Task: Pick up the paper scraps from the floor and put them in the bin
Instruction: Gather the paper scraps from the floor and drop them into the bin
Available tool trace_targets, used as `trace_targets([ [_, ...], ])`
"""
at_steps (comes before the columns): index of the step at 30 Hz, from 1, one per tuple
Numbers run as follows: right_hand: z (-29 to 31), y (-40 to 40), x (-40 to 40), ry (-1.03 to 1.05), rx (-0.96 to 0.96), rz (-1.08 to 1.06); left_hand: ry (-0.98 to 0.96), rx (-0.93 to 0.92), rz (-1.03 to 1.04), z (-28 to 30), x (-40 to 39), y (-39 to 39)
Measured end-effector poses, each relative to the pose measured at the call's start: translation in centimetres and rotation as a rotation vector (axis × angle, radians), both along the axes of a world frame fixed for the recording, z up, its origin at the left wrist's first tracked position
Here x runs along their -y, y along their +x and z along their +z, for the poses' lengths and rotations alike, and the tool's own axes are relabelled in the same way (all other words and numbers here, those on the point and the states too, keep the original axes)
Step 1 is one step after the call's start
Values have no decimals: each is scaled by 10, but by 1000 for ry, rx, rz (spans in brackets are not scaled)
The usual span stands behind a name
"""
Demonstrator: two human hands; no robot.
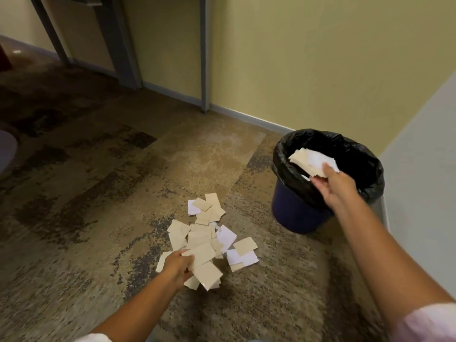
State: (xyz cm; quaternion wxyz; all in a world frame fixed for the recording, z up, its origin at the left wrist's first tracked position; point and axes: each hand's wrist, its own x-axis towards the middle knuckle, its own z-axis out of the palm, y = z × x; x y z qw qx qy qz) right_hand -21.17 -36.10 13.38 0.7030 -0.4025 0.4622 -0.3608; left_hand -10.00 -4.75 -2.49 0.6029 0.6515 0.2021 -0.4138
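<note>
You are pinching a fanned bunch of beige and white paper scraps (311, 161) in your right hand (333, 185), holding it over the open mouth of the dark blue round bin with the black plastic liner (296, 213) at the far right. Your left hand (178, 265) is gripping more scraps from the loose pile of scraps (212, 233) lying on the mottled brown carpet floor (98, 193), near and left of the bin. You are at the dropping step, so the next move likely calls for letting the right fingers go over the liner, then carrying the left handful across.
</note>
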Motion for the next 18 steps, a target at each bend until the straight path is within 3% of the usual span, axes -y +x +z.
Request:
trace_targets([
  [5,3,-3,9,36,-21,73,-74,89,-84,32,47,25],
  [10,-62,-13,-48,-129,-290,159,-164,220,-158,82,108,46],
  [14,-129,-22,-115,-5,-470,345,-257,284,-185,144,178,47],
  [18,-156,-20,-148,94,-466,407,-342,295,-234,180,247,31],
])
